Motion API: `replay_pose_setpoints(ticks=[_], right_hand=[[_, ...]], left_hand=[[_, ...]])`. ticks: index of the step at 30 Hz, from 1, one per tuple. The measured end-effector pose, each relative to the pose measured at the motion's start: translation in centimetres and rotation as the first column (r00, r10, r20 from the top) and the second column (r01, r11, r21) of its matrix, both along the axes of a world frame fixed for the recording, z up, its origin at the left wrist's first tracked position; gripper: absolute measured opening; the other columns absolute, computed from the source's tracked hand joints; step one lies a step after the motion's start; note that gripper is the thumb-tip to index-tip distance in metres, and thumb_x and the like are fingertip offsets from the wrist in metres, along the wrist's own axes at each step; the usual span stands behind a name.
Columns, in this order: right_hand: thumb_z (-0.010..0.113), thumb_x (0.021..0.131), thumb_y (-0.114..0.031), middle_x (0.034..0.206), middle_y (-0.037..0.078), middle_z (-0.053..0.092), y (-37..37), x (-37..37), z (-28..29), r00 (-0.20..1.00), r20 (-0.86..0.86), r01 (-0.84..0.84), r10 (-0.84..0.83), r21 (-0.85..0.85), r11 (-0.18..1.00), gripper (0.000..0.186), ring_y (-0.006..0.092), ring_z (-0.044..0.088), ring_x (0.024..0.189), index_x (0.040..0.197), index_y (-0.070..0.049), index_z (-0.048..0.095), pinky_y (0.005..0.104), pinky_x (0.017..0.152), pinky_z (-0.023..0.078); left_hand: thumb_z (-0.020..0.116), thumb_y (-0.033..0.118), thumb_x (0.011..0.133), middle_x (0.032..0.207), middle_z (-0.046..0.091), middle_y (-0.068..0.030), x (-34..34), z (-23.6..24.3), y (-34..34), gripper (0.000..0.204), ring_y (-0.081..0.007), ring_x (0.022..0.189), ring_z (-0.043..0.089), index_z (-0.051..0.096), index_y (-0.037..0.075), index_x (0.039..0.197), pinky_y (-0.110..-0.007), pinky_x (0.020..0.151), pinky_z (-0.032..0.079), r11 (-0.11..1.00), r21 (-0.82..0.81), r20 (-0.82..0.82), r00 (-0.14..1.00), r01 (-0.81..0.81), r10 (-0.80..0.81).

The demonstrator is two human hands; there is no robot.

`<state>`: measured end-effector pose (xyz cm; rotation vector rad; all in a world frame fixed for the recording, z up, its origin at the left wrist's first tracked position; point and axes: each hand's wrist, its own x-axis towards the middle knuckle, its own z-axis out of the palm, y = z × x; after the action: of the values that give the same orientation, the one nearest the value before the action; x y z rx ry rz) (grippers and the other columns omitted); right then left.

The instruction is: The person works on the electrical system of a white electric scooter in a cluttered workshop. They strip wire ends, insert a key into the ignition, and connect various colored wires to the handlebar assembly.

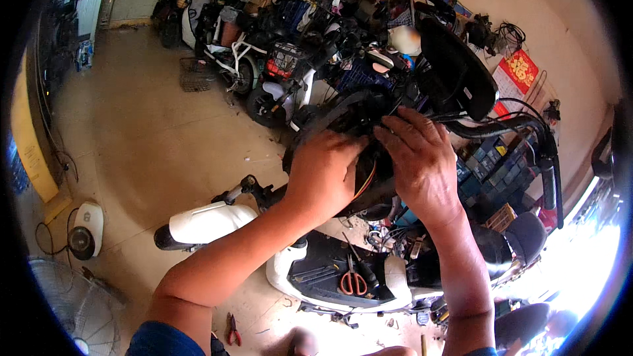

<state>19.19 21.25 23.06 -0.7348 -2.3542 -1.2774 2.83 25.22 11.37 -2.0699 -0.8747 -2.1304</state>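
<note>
In the head view, the black handlebar housing (359, 115) of a white scooter (395, 283) is pressed between 2 hands: the left hand (323, 171) is cupped against its near left side, fingers curled onto it, and the right hand (419, 158) is laid flat over its top, fingers spread toward the wiring (366, 181). The housing is judged to be stiff, light plastic, brittle at its clips and best gripped by its outer edges, while the orange wires below appear soft and easily pinched. The housing sits directly under both palms, at the scooter's head, beside the black handlebar (508, 125).

Fingertips (359, 140) behind black housing (369, 109) (hidden)
</note>
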Motion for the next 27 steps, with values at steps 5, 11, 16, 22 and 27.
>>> replay_pose_setpoints(ticks=[5,11,16,22,27], right_hand=[[0.065,0.084,-0.011,0.13,0.01,0.07,0.0,0.0,0.0,0.995,0.056,0.084,-0.082,-0.04,0.996,0.037,0.031,0.062,0.126,0.12,-0.005,0.073,0.0458,0.103,0.052],[0.065,0.082,-0.009,0.124,0.015,0.069,0.6,0.1,-1.1,0.994,-0.026,0.099,-0.102,-0.104,0.99,0.033,0.0354,0.063,0.123,0.114,-0.003,0.071,0.0467,0.103,0.055],[0.065,0.08,-0.006,0.124,0.016,0.069,0.2,-0.3,-1.5,0.995,-0.046,0.082,-0.084,-0.058,0.995,0.034,0.0361,0.064,0.124,0.114,-0.002,0.071,0.0464,0.103,0.055],[0.071,0.083,0.001,0.125,0.016,0.07,-0.1,0.0,-2.5,0.989,-0.146,0.026,-0.036,-0.068,0.997,0.03,0.0366,0.065,0.124,0.113,-0.001,0.072,0.0458,0.104,0.055],[0.075,0.084,0.008,0.114,0.018,0.075,-1.5,0.1,-3.3,0.94,-0.329,-0.131,0.085,-0.12,0.984,0.029,0.0371,0.073,0.103,0.111,0.0,0.073,0.0424,0.089,0.058]], left_hand=[[0.063,-0.004,0.083,0.105,0.072,-0.0198,-0.9,-0.3,-0.5,0.037,-0.0393,0.101,0.067,0.072,-0.002,0.119,-0.048,0.088,0.056,1.0,0.001,-0.113,0.993,0.013,-0.013],[0.069,-0.003,0.086,0.102,0.072,-0.0182,-2.0,-0.8,1.9,0.025,-0.0394,0.096,0.068,0.072,0.002,0.11,-0.048,0.087,0.055,0.988,-0.057,0.073,0.987,0.145,-0.141],[0.07,0.0,0.088,0.1,0.073,-0.0182,-2.4,0.0,2.6,0.019,-0.0397,0.098,0.07,0.072,0.003,0.107,-0.047,0.086,0.055,0.977,-0.14,0.125,0.981,0.163,-0.146],[0.07,0.003,0.089,0.1,0.073,-0.0188,-2.1,-0.1,3.4,0.018,-0.041,0.096,0.069,0.072,0.004,0.107,-0.048,0.086,0.055,0.955,-0.164,0.047,0.969,0.247,-0.243],[0.069,0.001,0.089,0.102,0.073,-0.0188,-1.9,-0.4,3.8,0.02,-0.0377,0.098,0.072,0.07,0.001,0.109,-0.046,0.087,0.056,0.965,-0.115,0.004,0.971,0.236,-0.237]])
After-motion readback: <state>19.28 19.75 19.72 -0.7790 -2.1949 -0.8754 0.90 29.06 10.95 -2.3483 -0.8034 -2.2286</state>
